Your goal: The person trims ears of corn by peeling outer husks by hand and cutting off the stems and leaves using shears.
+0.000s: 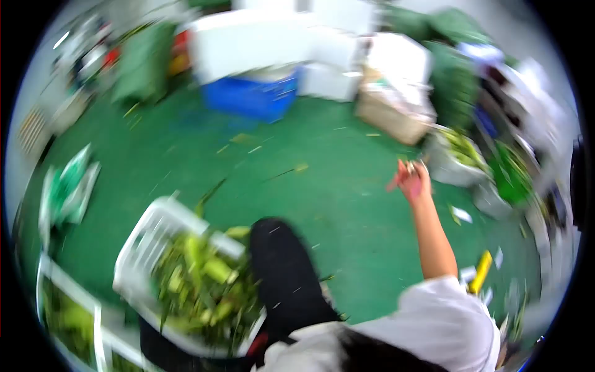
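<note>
My right hand [412, 180] reaches out over the green floor at the right, below a white sleeve. Its fingers look curled around a small pale or shiny thing, too blurred to name, with one digit pointing left. My left hand is not in view. By my dark-clad leg [282, 266], a white plastic basket [133, 260] holds green leaves and stalk pieces [204, 279].
Another white-framed crate [96, 328] of greens stands at lower left, near a green-and-white bag [68, 192]. Behind are a blue crate [251, 99], white boxes [254, 43] and green sacks [145, 62]. A bag of greens [452, 161] and a yellow object [481, 271] are at right.
</note>
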{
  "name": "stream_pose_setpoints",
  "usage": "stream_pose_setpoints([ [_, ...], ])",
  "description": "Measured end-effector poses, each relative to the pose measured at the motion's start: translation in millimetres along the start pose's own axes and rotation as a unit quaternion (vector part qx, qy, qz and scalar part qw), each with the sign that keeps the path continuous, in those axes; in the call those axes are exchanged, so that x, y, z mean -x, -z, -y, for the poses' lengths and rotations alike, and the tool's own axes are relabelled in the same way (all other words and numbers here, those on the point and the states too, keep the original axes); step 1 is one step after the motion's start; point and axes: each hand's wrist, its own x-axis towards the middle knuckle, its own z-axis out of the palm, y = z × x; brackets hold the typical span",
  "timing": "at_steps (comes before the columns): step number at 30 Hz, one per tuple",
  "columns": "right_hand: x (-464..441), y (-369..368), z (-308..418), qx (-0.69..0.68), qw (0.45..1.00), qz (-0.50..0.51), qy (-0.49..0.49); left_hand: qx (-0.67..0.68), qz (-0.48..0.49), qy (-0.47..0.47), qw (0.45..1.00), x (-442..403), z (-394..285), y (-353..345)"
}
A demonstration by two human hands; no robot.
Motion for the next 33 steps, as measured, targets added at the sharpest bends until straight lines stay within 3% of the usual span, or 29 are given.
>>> stream_pose_setpoints([
  [2, 79, -94, -116, 0.019, 0.98, 0.135, -0.144, 0.046, -0.1, -0.062, 0.992, 17, 43, 89],
  [4, 141, -168, -204, 0.018, 0.948, 0.21, -0.237, -0.049, -0.187, -0.121, 0.974, 73, 26, 65],
  [7, 233, -247, -285, -0.043, 0.822, 0.385, -0.418, -0.056, -0.293, -0.079, 0.951, 55, 36, 93],
  [9, 286, -265, -320, 0.059, 0.749, 0.36, -0.553, -0.032, -0.278, -0.09, 0.956, 19, 61, 108],
  [11, 336, -260, -340, 0.171, 0.676, 0.391, -0.601, -0.069, -0.267, -0.068, 0.959, -8, 83, 98],
  [12, 364, -273, -332, 0.213, 0.653, 0.413, -0.598, -0.242, -0.292, -0.095, 0.92, -38, 120, 100],
  [13, 374, -273, -334, 0.22, 0.63, 0.41, -0.622, -0.263, -0.302, 0.012, 0.916, -32, 104, 62],
  [14, 380, -269, -335, 0.23, 0.613, 0.406, -0.638, -0.321, -0.222, 0.077, 0.917, -35, 103, 41],
  [16, 375, -264, -343, 0.215, 0.596, 0.408, -0.657, -0.362, -0.29, 0.099, 0.88, -55, 147, -1],
  [17, 368, -254, -350, 0.2, 0.598, 0.403, -0.663, -0.317, -0.302, 0.069, 0.896, -52, 151, -1],
  [18, 362, -242, -368, 0.338, 0.591, 0.254, -0.687, -0.271, -0.313, 0.039, 0.91, -48, 152, -1],
  [21, 375, -273, -341, 0.2, 0.632, 0.364, -0.654, -0.053, -0.351, -0.029, 0.934, -27, 124, -3],
  [22, 378, -277, -337, 0.183, 0.65, 0.337, -0.656, 0.019, -0.34, -0.033, 0.94, -12, 96, 1],
  [23, 377, -280, -336, 0.186, 0.655, 0.339, -0.649, 0.071, -0.267, -0.024, 0.961, 22, 43, -1],
  [24, 372, -281, -337, 0.19, 0.659, 0.344, -0.641, 0.108, -0.193, -0.092, 0.971, 41, 12, 2],
  [26, 363, -286, -346, 0.209, 0.652, 0.38, -0.622, 0.087, -0.114, -0.125, 0.982, 88, -50, -16],
  [28, 352, -290, -365, 0.258, 0.627, 0.483, -0.554, -0.041, -0.04, -0.123, 0.991, 121, -90, -45],
  [30, 354, -322, -376, 0.355, 0.584, 0.553, -0.476, -0.253, -0.031, -0.232, 0.939, 136, -104, -82],
  [31, 353, -334, -384, 0.357, 0.582, 0.601, -0.416, -0.297, -0.013, -0.212, 0.931, 153, -115, -109],
  [33, 347, -347, -403, 0.38, 0.569, 0.683, -0.255, -0.395, 0.005, -0.271, 0.878, 170, -111, -146],
])
